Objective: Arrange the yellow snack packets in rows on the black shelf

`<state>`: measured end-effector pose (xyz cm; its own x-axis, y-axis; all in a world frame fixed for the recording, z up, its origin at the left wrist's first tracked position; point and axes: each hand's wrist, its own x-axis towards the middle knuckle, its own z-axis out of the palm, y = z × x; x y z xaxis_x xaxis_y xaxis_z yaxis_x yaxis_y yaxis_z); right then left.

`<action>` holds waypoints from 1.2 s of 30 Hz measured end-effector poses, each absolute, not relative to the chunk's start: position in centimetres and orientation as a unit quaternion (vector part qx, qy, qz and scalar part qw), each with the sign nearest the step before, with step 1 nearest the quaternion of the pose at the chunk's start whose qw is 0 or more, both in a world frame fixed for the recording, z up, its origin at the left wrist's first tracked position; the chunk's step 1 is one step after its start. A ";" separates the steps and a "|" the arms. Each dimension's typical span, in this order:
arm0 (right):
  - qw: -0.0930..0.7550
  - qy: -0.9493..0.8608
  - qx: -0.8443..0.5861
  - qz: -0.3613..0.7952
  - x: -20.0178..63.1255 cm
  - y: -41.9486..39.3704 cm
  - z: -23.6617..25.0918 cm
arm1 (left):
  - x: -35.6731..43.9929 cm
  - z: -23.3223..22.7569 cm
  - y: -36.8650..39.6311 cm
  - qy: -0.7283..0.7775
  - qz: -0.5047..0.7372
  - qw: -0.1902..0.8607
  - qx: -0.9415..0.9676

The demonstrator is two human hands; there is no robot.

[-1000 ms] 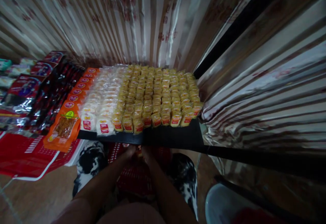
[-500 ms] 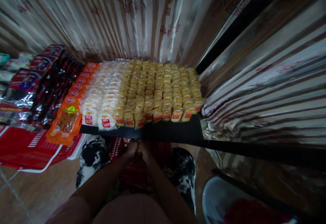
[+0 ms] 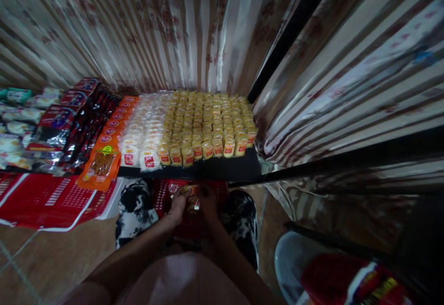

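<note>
Between my knees is a red plastic basket, its inside dark. Over it, my left hand is closed with a small wrapped snack at its fingertips, showing yellow and orange. Close beside it on the right, my right hand reaches down into the shadow, its fingers too dark to make out. Shiny wrappers glint below and between the hands. In front, rows of yellow-wrapped snacks stand packed on a black shelf.
Left of the yellow rows are white packets, orange stick-snack bags and dark red packets. Another red basket sits below them. A pale tub with a red bag stands at lower right. Striped curtain hangs behind.
My hands have come slightly apart over the basket, and a wrapped snack now shows at the left fingertips. The view has shifted, showing more of the tub's red bag.
</note>
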<state>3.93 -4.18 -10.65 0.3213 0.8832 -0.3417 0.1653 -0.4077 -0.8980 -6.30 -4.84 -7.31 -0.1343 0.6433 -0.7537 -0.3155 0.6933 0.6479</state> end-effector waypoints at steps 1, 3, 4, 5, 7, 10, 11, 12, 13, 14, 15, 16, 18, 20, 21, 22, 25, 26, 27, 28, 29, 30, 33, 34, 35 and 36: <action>0.406 -0.369 -0.707 0.447 4.2 -4.4 -10.2 | -6.4 -6.6 -5.1 0.632 0.390 0.663 0.101; 0.411 -0.366 -0.709 0.441 4.6 -4.8 -9.3 | -6.5 -5.2 -5.6 0.584 0.429 0.686 0.066; 0.413 -0.361 -0.713 0.436 4.7 -5.0 -8.8 | -6.5 -4.6 -5.7 0.566 0.445 0.691 0.060; 0.417 -0.354 -0.715 0.435 4.8 -5.2 -8.2 | -6.5 -3.9 -5.9 0.550 0.458 0.696 0.057; 0.433 -0.331 -0.706 0.452 5.1 -5.5 -7.0 | -6.6 -2.6 -6.0 0.532 0.473 0.700 0.057; 0.472 -0.273 -0.652 0.528 5.6 -5.9 -4.8 | -6.4 -0.9 -5.9 0.526 0.466 0.707 0.076; 0.484 -0.253 -0.632 0.549 5.9 -6.0 -4.1 | -6.4 -0.3 -5.8 0.526 0.462 0.708 0.088; 0.497 -0.235 -0.615 0.565 6.1 -6.1 -3.4 | -6.3 0.2 -5.7 0.525 0.461 0.709 0.102; 0.509 -0.220 -0.602 0.575 6.3 -6.1 -2.7 | -6.1 0.8 -5.6 0.522 0.460 0.709 0.116; 0.520 -0.206 -0.592 0.580 6.5 -6.0 -2.0 | -5.9 1.3 -5.4 0.517 0.462 0.709 0.132; 0.533 -0.193 -0.583 0.582 6.6 -6.0 -1.4 | -5.7 1.8 -5.3 0.510 0.464 0.709 0.150; 0.546 -0.181 -0.572 0.584 6.7 -5.9 -0.8 | -5.4 2.3 -5.2 0.501 0.468 0.708 0.171; 0.574 -0.158 -0.548 0.587 6.8 -5.6 0.0 | -4.7 3.0 -4.9 0.491 0.472 0.699 0.219; 0.601 -0.140 -0.524 0.587 6.7 -5.4 0.1 | -4.0 3.3 -4.5 0.508 0.467 0.672 0.267; 0.613 -0.133 -0.515 0.584 6.7 -5.3 -0.1 | -3.7 3.3 -4.2 0.526 0.462 0.654 0.286; 0.615 -0.132 -0.515 0.583 6.6 -5.1 -0.4 | -3.5 3.2 -3.8 0.543 0.457 0.635 0.306; 0.613 -0.145 -0.519 0.578 6.7 -4.5 -1.9 | -3.0 2.6 -2.1 0.560 0.457 0.600 0.342; 0.619 -0.164 -0.525 0.561 6.9 -4.2 -2.3 | -2.9 2.6 -1.5 0.559 0.455 0.596 0.355; 0.635 -0.188 -0.534 0.525 7.1 -4.0 -2.5 | -2.6 2.6 -1.0 0.555 0.450 0.593 0.372; 0.646 -0.209 -0.559 0.476 7.4 -3.9 -2.4 | -2.4 2.8 -0.5 0.550 0.444 0.589 0.391; 0.651 -0.232 -0.589 0.419 7.8 -3.9 -2.2 | -2.0 3.0 -0.1 0.544 0.440 0.584 0.412; 0.648 -0.257 -0.620 0.359 8.2 -3.9 -1.8 | -1.6 3.2 0.3 0.536 0.438 0.577 0.434; 0.611 -0.347 -0.677 0.219 9.4 -4.2 0.2 | -0.4 4.0 1.4 0.516 0.430 0.551 0.495; 0.600 -0.379 -0.678 0.192 9.8 -4.2 0.8 | 0.1 4.2 1.9 0.514 0.423 0.541 0.514; 0.588 -0.413 -0.674 0.172 10.1 -4.2 1.4 | 0.6 4.3 2.3 0.513 0.418 0.528 0.532; 0.576 -0.443 -0.668 0.157 10.4 -4.1 1.9 | 1.1 4.5 2.8 0.513 0.414 0.514 0.548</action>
<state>10.42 -4.14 1.85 0.5571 0.7742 0.3005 0.4116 0.0569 -0.9096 1.08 2.85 4.49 0.1300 0.9888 -0.0734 0.1361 0.0555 0.9891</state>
